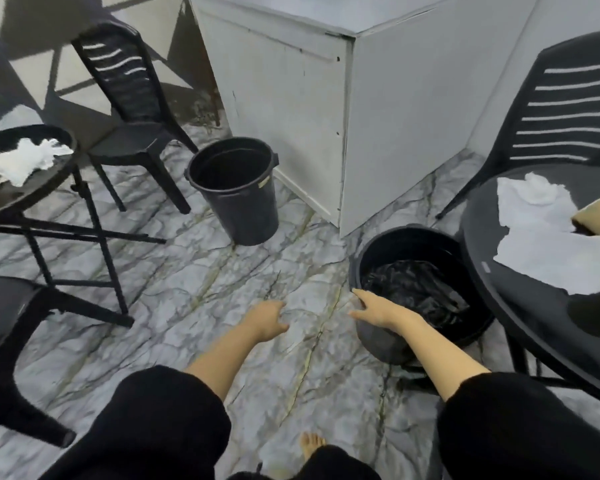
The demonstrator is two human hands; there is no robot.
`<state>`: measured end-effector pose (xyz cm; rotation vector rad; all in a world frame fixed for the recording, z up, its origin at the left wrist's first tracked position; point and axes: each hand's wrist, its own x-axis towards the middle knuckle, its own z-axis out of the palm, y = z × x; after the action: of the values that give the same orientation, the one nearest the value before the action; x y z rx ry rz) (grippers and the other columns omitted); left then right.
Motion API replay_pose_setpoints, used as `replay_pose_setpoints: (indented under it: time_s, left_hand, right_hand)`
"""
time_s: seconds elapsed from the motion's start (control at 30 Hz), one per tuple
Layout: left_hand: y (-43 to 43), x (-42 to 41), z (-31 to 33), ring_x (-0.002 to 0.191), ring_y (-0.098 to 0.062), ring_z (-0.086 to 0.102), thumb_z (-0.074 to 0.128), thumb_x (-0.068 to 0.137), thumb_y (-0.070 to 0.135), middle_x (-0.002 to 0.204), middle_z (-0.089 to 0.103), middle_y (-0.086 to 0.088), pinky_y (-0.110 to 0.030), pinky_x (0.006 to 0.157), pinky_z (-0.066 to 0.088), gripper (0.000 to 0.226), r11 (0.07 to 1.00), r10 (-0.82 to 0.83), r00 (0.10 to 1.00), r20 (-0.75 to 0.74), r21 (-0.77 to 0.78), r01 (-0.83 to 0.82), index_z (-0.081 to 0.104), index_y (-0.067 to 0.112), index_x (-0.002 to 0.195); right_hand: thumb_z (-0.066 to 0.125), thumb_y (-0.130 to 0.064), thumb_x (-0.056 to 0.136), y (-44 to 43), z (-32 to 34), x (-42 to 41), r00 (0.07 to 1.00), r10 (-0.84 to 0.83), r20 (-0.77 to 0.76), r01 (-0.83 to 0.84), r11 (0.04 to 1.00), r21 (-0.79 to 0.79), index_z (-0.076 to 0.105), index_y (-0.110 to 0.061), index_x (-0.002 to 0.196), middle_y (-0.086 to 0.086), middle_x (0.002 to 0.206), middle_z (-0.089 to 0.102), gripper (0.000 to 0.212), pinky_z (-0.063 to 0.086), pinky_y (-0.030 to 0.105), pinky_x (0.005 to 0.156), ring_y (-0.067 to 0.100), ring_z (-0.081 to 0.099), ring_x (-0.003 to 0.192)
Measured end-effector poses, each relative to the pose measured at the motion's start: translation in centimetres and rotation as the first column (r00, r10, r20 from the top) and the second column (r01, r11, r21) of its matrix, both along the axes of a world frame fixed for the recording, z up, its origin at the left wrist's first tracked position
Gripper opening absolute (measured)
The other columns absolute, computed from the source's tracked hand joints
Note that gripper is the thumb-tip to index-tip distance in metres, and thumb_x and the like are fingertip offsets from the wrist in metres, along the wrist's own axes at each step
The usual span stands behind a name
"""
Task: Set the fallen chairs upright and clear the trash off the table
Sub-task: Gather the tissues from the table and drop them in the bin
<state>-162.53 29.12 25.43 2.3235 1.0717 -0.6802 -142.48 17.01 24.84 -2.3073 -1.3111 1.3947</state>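
Big white cabinet (326, 98) at the back, black chairs (129, 109) standing upright left and right, and two round black tables: the right table (534, 323) carries torn white paper (548, 237), the left table (25, 192) a crumpled white wad (25, 161). One black bin (236, 192) stands out on the marble floor (187, 271), a second bin (420, 289), with a black bag in it, sits touching the right table. Both arms are out front and empty: left hand (269, 320) loosely curled over the floor, right hand (373, 310) with fingers spread at the near bin's rim.
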Motion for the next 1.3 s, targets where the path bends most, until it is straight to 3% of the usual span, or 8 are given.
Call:
replay_pose_setpoints:
  time_s: [0.3, 0.53, 0.67, 0.87, 1.0, 1.3]
  left_hand:
    - [12.7, 13.6, 0.0, 0.137, -0.029, 0.031, 0.050, 0.092, 0.027, 0.151, 0.032, -0.014, -0.038, 0.112, 0.029, 0.060, 0.970, -0.239, 0.964, 0.116, -0.020, 0.242, 0.024, 0.007, 0.143]
    - [21.6, 28.1, 1.6, 0.134, -0.028, 0.036, 0.049, 0.092, 0.022, 0.148, 0.035, -0.014, -0.037, 0.108, 0.033, 0.055, 0.819, -0.560, 0.803, 0.204, -0.010, 0.574, 0.030, 0.007, 0.141]
    - [22.4, 35.4, 2.9, 0.136, -0.029, 0.033, 0.049, 0.093, 0.024, 0.150, 0.033, -0.014, -0.037, 0.112, 0.030, 0.056, 0.684, -0.701, 0.669, 0.246, -0.030, 0.729, 0.028, 0.007, 0.142]
    - [20.7, 45.9, 3.7, 0.135, -0.027, 0.034, 0.049, 0.093, 0.024, 0.148, 0.036, -0.012, -0.036, 0.110, 0.030, 0.052, 0.438, -0.849, 0.410, 0.333, 0.008, 0.899, 0.032, 0.008, 0.140]
    - [18.6, 52.2, 4.2, 0.137, -0.027, 0.031, 0.048, 0.093, 0.026, 0.150, 0.035, -0.010, -0.039, 0.113, 0.029, 0.054, 0.299, -0.889, 0.246, 0.385, 0.083, 0.951, 0.031, 0.011, 0.142]
    - [13.1, 59.8, 3.9, 0.139, -0.023, 0.028, 0.049, 0.092, 0.025, 0.151, 0.032, -0.006, -0.037, 0.114, 0.026, 0.055, 0.024, -0.906, -0.011, 0.424, 0.075, 0.997, 0.030, 0.014, 0.142]
  right_hand:
    - [0.044, -0.036, 0.096, 7.9, 0.8, 9.2, 0.968, -0.249, 0.029, 0.249, 0.969, 0.001, 0.005, -0.014, 0.147, 0.007, 0.159, 0.006, 0.068, 0.023, 0.037, 0.114, 0.026, 0.018, 0.143]
    - [0.043, -0.035, 0.096, 12.5, 1.5, 16.1, 0.826, -0.562, 0.049, 0.560, 0.827, 0.051, 0.011, -0.014, 0.147, 0.009, 0.158, 0.011, 0.064, 0.022, 0.036, 0.114, 0.027, 0.021, 0.143]
    - [0.044, -0.034, 0.096, 13.2, 2.0, 18.5, 0.700, -0.713, 0.047, 0.706, 0.700, 0.105, 0.014, -0.014, 0.146, 0.008, 0.157, 0.015, 0.061, 0.019, 0.035, 0.116, 0.025, 0.017, 0.144]
    - [0.044, -0.032, 0.096, 12.0, 2.4, 22.5, 0.459, -0.885, 0.077, 0.855, 0.464, 0.232, 0.027, -0.016, 0.143, 0.004, 0.153, 0.028, 0.052, 0.025, 0.037, 0.115, 0.021, 0.028, 0.139]
    - [0.049, -0.030, 0.095, 10.3, 2.3, 25.3, 0.291, -0.952, 0.092, 0.898, 0.306, 0.317, 0.032, -0.016, 0.140, 0.002, 0.149, 0.036, 0.050, 0.028, 0.035, 0.113, 0.019, 0.035, 0.135]
    - [0.050, -0.025, 0.094, 6.3, 2.8, 28.1, -0.049, -0.997, 0.060, 0.926, -0.023, 0.378, 0.035, -0.018, 0.138, 0.003, 0.145, 0.039, 0.047, 0.030, 0.035, 0.112, 0.019, 0.040, 0.128]
